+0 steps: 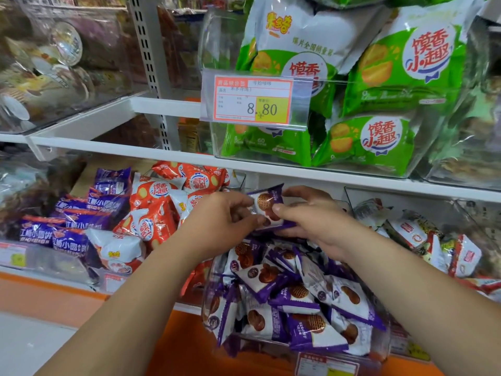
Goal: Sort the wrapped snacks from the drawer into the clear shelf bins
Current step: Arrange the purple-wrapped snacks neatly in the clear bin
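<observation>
Where the hands meet: a purple-and-white wrapped snack [267, 202], tilted, with a round brown biscuit printed on its face, held up between both hands.
Left hand [225, 218]: fingers curled, thumb and fingertips pinching the snack's lower left edge.
Right hand [311, 221]: thumb pressed on the front of the wrapper, fingers curled behind it, gripping its right side.
Below both hands: a clear bin [208, 302] heaped with matching purple-and-white snacks [298, 294], lying at all angles.
Left of the left hand: a pile of orange-red packets [154, 213] just beside it; farther left, dark purple packets [78, 221].
Right of the right hand: a second clear bin [349, 196] holding white-and-red packets [412, 234].
Above the hands: a white shelf [135, 151]; on it, a clear bin stacked with green bags [379, 137].
Above the held snack: a price tag [253, 101] reading 8.80, fixed to the front of the green bags' bin.
</observation>
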Demonstrator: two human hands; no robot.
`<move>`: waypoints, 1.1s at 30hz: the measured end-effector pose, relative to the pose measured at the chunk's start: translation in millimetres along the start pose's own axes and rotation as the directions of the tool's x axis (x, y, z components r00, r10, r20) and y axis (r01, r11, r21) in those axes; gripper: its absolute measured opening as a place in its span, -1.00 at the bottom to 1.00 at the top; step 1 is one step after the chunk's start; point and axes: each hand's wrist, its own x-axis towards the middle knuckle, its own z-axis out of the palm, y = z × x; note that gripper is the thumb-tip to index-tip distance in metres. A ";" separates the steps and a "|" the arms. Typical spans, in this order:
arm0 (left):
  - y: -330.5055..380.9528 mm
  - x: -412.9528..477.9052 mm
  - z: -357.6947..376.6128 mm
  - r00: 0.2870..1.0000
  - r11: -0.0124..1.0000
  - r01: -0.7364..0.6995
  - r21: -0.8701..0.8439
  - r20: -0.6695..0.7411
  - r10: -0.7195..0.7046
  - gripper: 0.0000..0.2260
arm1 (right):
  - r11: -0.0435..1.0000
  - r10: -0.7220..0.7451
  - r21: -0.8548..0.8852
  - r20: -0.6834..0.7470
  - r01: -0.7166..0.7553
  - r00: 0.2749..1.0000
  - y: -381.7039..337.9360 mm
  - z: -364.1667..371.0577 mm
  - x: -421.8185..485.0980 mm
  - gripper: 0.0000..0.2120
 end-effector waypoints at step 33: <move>8.3 20.7 -19.6 0.848 0.741 -0.346 0.575 0.529 -0.014 -0.65 | 0.177 -0.265 -0.910 0.323 0.376 0.908 11.8 11.2 49.0 -0.67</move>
